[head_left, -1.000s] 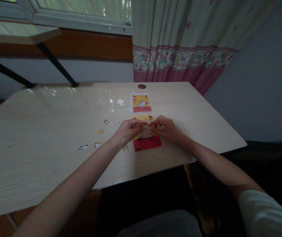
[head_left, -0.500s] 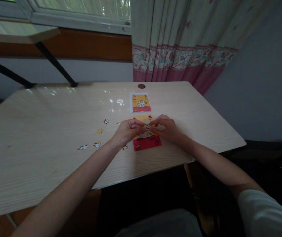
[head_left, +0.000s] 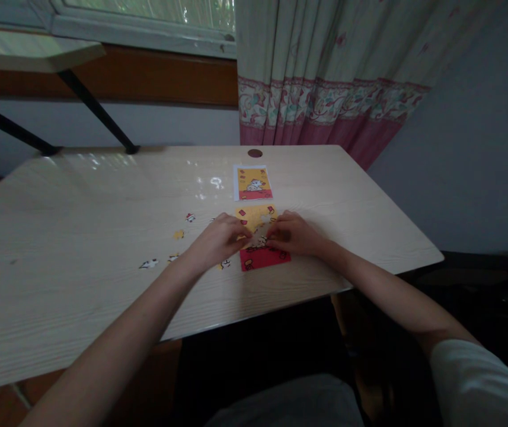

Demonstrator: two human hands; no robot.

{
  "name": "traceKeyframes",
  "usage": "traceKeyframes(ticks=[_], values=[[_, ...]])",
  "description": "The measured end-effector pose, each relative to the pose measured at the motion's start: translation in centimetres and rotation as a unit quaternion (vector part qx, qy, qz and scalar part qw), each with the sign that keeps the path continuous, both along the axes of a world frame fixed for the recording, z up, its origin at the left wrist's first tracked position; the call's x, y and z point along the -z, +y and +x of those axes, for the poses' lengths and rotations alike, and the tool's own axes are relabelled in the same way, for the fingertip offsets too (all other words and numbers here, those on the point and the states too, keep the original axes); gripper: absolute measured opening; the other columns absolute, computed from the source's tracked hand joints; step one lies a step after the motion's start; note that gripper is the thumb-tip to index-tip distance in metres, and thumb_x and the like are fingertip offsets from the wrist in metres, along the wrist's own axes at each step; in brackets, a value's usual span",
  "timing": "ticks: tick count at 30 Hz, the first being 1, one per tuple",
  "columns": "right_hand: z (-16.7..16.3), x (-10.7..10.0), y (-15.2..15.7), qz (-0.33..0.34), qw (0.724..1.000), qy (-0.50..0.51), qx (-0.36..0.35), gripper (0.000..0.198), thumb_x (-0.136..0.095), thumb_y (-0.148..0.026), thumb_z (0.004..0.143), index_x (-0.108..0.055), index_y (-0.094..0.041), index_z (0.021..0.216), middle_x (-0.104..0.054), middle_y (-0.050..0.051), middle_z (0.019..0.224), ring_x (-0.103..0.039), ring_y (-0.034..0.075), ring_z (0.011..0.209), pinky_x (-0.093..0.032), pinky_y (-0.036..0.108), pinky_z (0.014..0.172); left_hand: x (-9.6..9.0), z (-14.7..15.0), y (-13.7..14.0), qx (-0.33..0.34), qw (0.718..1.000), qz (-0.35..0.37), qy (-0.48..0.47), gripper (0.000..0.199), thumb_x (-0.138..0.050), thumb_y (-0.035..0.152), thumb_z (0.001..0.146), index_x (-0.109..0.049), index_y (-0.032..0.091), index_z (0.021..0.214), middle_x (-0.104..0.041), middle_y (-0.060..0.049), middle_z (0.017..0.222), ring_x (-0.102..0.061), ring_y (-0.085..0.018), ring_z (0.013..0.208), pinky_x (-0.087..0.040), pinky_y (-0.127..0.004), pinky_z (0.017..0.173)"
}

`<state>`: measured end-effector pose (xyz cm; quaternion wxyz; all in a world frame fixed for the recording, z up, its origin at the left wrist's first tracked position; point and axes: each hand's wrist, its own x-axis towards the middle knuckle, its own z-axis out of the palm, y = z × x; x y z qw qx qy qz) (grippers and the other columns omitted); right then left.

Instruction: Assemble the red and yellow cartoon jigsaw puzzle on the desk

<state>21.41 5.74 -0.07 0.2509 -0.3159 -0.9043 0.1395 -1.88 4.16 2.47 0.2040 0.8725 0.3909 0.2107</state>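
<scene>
A jigsaw puzzle (head_left: 265, 259), partly put together with a yellow top and a red bottom, lies between my hands. Bare patches show in its middle. My left hand (head_left: 222, 237) is over the puzzle's left edge, fingers bent, thumb and forefinger slightly apart, with nothing visible between them. At the right side, my right hand (head_left: 296, 233) pinches a small pale puzzle piece (head_left: 261, 241) low over the middle; the fingertips partly cover it. Several loose pieces lie to the left, among them a white one (head_left: 149, 264), a yellow one (head_left: 178, 235) and one near my left wrist (head_left: 224, 264).
Behind the puzzle lies a printed picture card (head_left: 254, 182) with a white animal on yellow and red. The wooden table (head_left: 80, 255) has a round brown hole cover (head_left: 255, 153) at its back edge. A raised shelf (head_left: 35, 50) on black legs stands at the left; a curtain (head_left: 320, 89) hangs behind.
My hands, whose fingertips met over the puzzle's middle, have moved apart. The left has shifted toward the puzzle's left edge; the right has come slightly lower. The view has tilted slightly.
</scene>
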Motion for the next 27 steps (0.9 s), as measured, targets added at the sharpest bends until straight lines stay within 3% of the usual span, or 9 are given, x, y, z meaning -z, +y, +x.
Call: traceKeyframes(ticks=[9,14,19,27], values=[[0.1,-0.1,0.1,-0.031,0.999,-0.019,-0.008,0.016,-0.065,-0.035,0.079,-0.067,-0.019,0.081,-0.057,0.001,0.070,-0.049,0.014,0.072,-0.035,0.027,0.070,1.2,-0.3,0.1,0.100,0.992,0.071,0.029,0.023,-0.050,0.024,0.086,-0.070,0.020,0.096,-0.062,-0.007,0.086,-0.053,-0.021,0.085,-0.039,-0.034,0.077],[0.1,0.0,0.1,-0.031,0.999,-0.012,-0.007,0.015,-0.065,-0.034,0.079,-0.067,-0.019,0.083,-0.059,0.002,0.072,-0.050,0.015,0.075,-0.036,0.028,0.070,1.3,0.1,-0.3,0.097,0.988,0.111,0.050,0.022,-0.051,0.022,0.087,-0.071,0.023,0.097,-0.058,-0.006,0.085,-0.049,-0.019,0.082,-0.038,-0.031,0.071],[0.6,0.1,0.0,0.016,0.999,-0.007,-0.050,0.015,-0.059,-0.032,0.084,-0.068,-0.020,0.085,-0.060,0.003,0.078,-0.052,0.015,0.077,-0.038,0.029,0.075,1.0,0.3,-0.7,0.090,0.981,0.143,0.094,0.025,-0.051,0.021,0.086,-0.070,0.025,0.103,-0.057,-0.007,0.086,-0.047,-0.020,0.083,-0.040,-0.032,0.073],[1.0,-0.3,-0.4,0.126,0.984,-0.088,-0.086,0.021,-0.051,-0.032,0.090,-0.069,-0.022,0.092,-0.064,0.004,0.084,-0.051,0.017,0.081,-0.037,0.030,0.075,0.6,0.8,-1.2,0.084,0.966,0.179,0.164,0.022,-0.052,0.023,0.087,-0.069,0.026,0.100,-0.058,-0.006,0.082,-0.046,-0.020,0.081,-0.040,-0.031,0.071]])
